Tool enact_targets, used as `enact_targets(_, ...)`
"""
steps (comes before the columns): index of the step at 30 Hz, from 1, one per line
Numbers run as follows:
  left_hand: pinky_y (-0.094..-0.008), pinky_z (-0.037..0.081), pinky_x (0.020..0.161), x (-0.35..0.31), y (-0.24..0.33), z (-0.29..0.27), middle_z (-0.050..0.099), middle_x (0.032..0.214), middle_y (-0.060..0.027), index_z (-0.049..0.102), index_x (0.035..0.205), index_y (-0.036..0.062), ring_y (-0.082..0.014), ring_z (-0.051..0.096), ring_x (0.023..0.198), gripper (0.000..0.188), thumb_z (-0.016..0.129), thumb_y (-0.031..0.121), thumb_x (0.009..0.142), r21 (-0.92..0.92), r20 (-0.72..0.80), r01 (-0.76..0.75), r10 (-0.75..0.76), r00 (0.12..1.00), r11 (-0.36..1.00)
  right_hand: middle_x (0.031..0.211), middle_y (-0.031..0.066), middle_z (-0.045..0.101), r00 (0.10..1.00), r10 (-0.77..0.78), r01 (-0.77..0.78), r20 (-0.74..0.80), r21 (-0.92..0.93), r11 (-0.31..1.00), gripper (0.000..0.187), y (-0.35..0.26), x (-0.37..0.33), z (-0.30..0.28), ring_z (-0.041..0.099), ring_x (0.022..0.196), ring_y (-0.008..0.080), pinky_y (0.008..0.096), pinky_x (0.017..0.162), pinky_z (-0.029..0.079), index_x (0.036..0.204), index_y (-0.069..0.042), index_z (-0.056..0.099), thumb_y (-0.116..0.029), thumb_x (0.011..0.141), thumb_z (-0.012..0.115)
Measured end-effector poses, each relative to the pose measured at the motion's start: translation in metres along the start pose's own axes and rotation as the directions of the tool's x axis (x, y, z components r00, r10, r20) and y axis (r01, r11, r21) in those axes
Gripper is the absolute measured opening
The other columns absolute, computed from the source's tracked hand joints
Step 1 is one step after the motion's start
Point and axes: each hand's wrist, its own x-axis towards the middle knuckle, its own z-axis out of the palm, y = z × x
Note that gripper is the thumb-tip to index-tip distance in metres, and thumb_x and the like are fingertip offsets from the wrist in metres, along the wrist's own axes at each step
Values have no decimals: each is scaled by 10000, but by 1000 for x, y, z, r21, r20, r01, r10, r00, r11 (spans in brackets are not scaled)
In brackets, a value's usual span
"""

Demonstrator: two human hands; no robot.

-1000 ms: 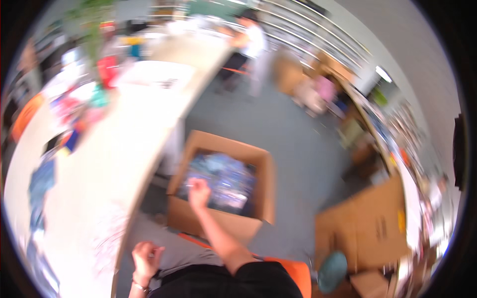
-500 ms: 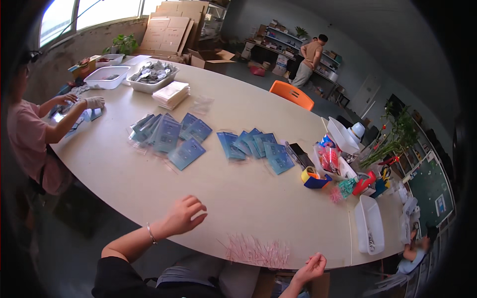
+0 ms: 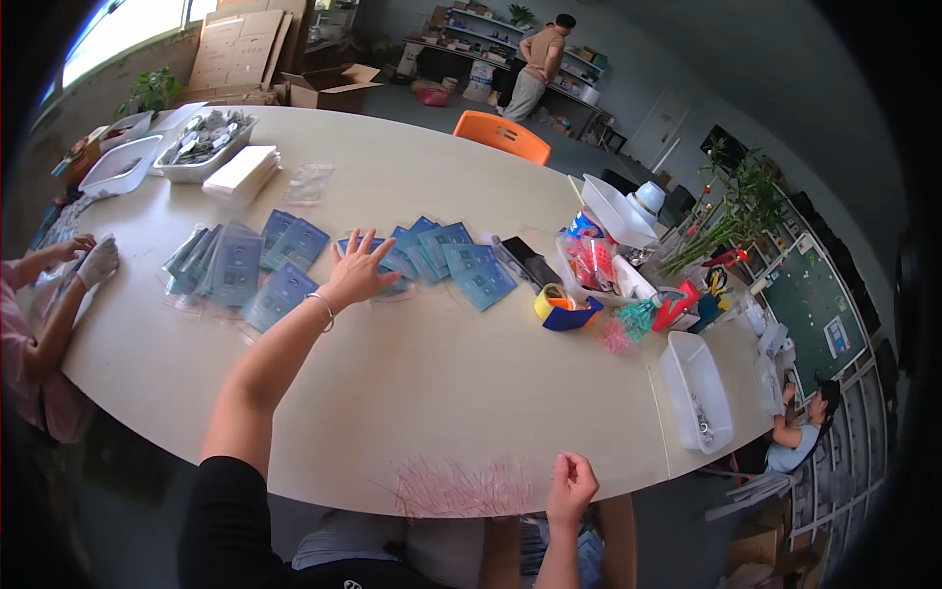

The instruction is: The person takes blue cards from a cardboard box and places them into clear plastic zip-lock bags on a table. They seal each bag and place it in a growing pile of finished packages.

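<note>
My left hand [image 3: 357, 276] is stretched out across the table, open with fingers spread, its fingertips over a blue card packet [image 3: 400, 261] in the middle group. Whether it touches the packet I cannot tell. More blue card packets in clear sleeves [image 3: 481, 277] overlap to its right, and another fanned group [image 3: 235, 265] lies to its left. My right hand [image 3: 571, 489] is at the table's near edge with fingers pinched together; anything between them is too small to make out. Just left of it, thin reddish strands [image 3: 461, 488] lie spread along the edge.
Yellow tape in a blue dispenser [image 3: 564, 309], a dark phone [image 3: 528, 261] and a long white tray [image 3: 699, 393] stand right. A white stack [image 3: 241, 175] and a filled bin [image 3: 204, 147] are far left. A gloved co-worker's hand [image 3: 99, 261] works left. An open carton [image 3: 615, 550] sits below.
My left hand has reached forward from the near side to the blue packets, its fingers spreading. My right hand stays near the edge, now held more upright. The view has turned right.
</note>
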Motion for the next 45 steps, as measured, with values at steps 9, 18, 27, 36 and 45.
enact_targets(9, -805, 87, 1069, 96, 27, 36, 237, 1629, -62, 392, 1503, 374, -404, 148, 1498, 714, 456, 733, 889, -71, 273, 170, -144, 951, 983, 1431, 228, 413, 849, -90, 150, 521, -73, 986, 656, 1, 142, 154, 452, 1295, 395, 473, 1014, 444, 1482, -119, 391, -389, 938, 637)
enact_targets(18, -809, 112, 1061, 46, 62, 25, 333, 1587, -71, 441, 1479, 350, -375, 225, 1477, 701, 477, 720, 884, -27, 281, -9, 16, 959, 1000, 1606, 228, 207, 832, 228, 60, 506, -490, 870, 706, -11, 216, 283, 163, 1454, 510, 750, 1088, 131, 1524, -344, 347, -662, 913, 497)
enact_targets(27, -467, 265, 1144, -33, 2, 37, 422, 1453, -173, 349, 1500, 80, -361, 388, 1367, 798, 693, 285, 811, -386, 237, -316, 425, 874, 866, 1605, 248, 190, 689, 17, 173, 724, -187, 967, 670, -17, 138, 219, 89, 1466, 529, 730, 1120, 61, 1479, -298, 463, -607, 894, 571)
enact_targets(36, -514, 198, 1200, -31, 20, -15, 328, 1585, -117, 327, 1533, 106, -352, 258, 1475, 842, 692, 45, 777, -6, 35, -693, 693, 720, 721, 1603, 315, 83, 792, 198, 38, 577, -371, 928, 988, -35, 114, 200, 102, 1464, 529, 713, 1114, 145, 1577, -121, 226, -610, 833, 655)
enact_targets(45, -543, 92, 1213, -109, 101, 15, 267, 1618, -103, 344, 1530, 111, -315, 179, 1512, 704, 622, 166, 886, 80, 327, -671, 617, 716, 737, 1498, 358, 330, 710, 186, 368, 679, -583, 724, 838, -17, 63, 183, 373, 1339, 493, 639, 963, 378, 1515, 0, 321, -353, 843, 675)
